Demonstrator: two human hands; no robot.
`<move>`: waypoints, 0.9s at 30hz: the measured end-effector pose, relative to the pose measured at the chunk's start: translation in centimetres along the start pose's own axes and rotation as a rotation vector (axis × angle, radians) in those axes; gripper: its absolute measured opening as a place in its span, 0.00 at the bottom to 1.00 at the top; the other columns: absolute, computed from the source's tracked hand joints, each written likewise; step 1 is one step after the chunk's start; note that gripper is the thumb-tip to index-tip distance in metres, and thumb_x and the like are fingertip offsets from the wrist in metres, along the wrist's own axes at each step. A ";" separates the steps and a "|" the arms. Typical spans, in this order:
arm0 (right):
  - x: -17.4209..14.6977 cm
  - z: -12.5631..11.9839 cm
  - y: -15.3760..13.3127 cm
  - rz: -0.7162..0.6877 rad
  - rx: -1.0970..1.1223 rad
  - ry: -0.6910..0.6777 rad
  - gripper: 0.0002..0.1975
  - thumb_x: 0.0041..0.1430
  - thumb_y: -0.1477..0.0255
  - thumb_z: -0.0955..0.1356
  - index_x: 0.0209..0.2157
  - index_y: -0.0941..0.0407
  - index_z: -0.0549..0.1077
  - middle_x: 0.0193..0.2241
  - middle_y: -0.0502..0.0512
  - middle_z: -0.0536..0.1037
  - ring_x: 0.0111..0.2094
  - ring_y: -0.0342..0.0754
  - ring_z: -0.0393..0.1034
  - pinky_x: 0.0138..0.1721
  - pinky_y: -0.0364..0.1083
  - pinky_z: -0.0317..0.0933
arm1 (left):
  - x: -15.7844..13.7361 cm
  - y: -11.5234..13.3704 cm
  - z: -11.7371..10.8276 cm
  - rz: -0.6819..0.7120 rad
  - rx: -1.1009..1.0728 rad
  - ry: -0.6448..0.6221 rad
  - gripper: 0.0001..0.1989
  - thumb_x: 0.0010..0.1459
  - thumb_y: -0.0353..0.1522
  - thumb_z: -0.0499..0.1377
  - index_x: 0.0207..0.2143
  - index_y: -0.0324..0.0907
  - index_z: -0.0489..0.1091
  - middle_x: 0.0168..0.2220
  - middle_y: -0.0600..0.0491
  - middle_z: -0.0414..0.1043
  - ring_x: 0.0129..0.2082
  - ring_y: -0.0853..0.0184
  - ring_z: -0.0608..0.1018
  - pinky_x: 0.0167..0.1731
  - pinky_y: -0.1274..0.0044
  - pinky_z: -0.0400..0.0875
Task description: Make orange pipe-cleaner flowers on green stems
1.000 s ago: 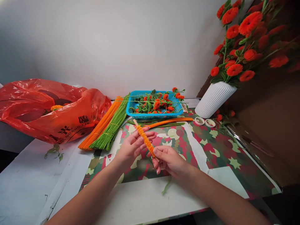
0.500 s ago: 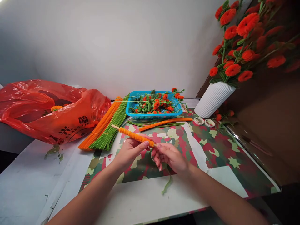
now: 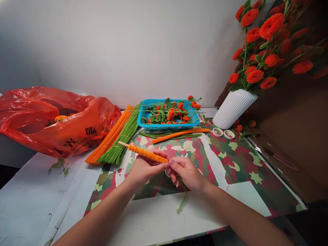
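A thin wooden stick [image 3: 123, 144] wound with a tight coil of fuzzy orange pipe cleaner [image 3: 147, 154] slants across the middle of the head view. My left hand [image 3: 143, 168] is closed around the coil's near part, thumb along its lower side. At that near end, the thumb and fingers of my right hand [image 3: 188, 173] pinch the tip, which they hide. Below my right hand dangles a narrow green strip [image 3: 182, 201]; its upper end is hidden by the fingers.
Orange pipe cleaners [image 3: 110, 135] and green pipe cleaners [image 3: 123, 140] lie bundled beside a red plastic bag [image 3: 84, 123]. Behind my hands stands a blue basket [image 3: 167, 127] of small orange flowers. Two tape rolls [image 3: 217, 132] lie near a white vase [image 3: 234, 109] of flowers.
The wound stick has shifted slightly left and down at its far end. My right fingertips have closed over the near tip, which showed before. The green strip has swung a little.
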State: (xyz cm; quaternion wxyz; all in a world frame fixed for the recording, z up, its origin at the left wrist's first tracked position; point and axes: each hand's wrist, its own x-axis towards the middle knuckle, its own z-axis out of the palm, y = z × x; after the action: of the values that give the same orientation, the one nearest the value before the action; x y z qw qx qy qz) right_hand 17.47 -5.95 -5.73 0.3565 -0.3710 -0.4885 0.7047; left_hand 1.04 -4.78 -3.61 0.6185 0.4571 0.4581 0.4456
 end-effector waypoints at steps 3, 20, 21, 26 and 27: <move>-0.1 0.0 -0.3 -0.014 -0.037 0.009 0.24 0.56 0.50 0.65 0.23 0.58 0.67 0.14 0.45 0.66 0.13 0.36 0.57 0.14 0.36 0.54 | 0.1 -0.1 -0.1 -0.001 -0.013 0.034 0.17 0.35 0.30 0.72 0.28 0.39 0.71 0.25 0.57 0.73 0.24 0.72 0.74 0.24 0.82 0.69; -0.1 -1.1 -1.8 -0.107 -0.187 0.038 0.19 0.61 0.61 0.64 0.20 0.57 0.65 0.14 0.45 0.63 0.15 0.37 0.55 0.16 0.38 0.51 | 1.1 -0.5 -0.9 0.049 -0.170 0.105 0.19 0.36 0.29 0.72 0.32 0.39 0.70 0.22 0.59 0.71 0.20 0.75 0.71 0.20 0.84 0.66; -0.1 -1.2 -2.0 -0.113 -0.189 0.052 0.19 0.61 0.62 0.64 0.19 0.57 0.65 0.14 0.45 0.63 0.15 0.37 0.55 0.16 0.38 0.50 | 1.1 -0.2 -1.1 0.055 -0.189 0.128 0.19 0.35 0.29 0.72 0.32 0.39 0.70 0.22 0.59 0.72 0.20 0.75 0.72 0.21 0.84 0.67; 0.2 -2.2 -2.7 -0.163 -0.116 0.147 0.18 0.55 0.65 0.66 0.15 0.56 0.62 0.11 0.43 0.58 0.13 0.36 0.50 0.14 0.39 0.43 | 1.5 1.0 -2.0 0.091 -0.249 0.222 0.20 0.33 0.28 0.73 0.31 0.39 0.72 0.22 0.58 0.72 0.21 0.75 0.72 0.24 0.84 0.68; 0.3 -2.4 -2.8 -0.176 -0.090 0.166 0.18 0.53 0.65 0.66 0.14 0.56 0.61 0.11 0.43 0.57 0.13 0.36 0.48 0.13 0.39 0.41 | 1.6 1.2 -2.2 0.091 -0.259 0.230 0.19 0.33 0.28 0.73 0.31 0.39 0.73 0.22 0.58 0.72 0.21 0.75 0.72 0.24 0.84 0.68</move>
State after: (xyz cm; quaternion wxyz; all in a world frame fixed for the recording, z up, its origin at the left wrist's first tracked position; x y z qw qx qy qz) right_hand 19.84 -3.86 -3.72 0.4390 -0.3993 -0.5191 0.6152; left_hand -1.02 -2.69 -3.00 0.5947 0.3401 0.4436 0.5778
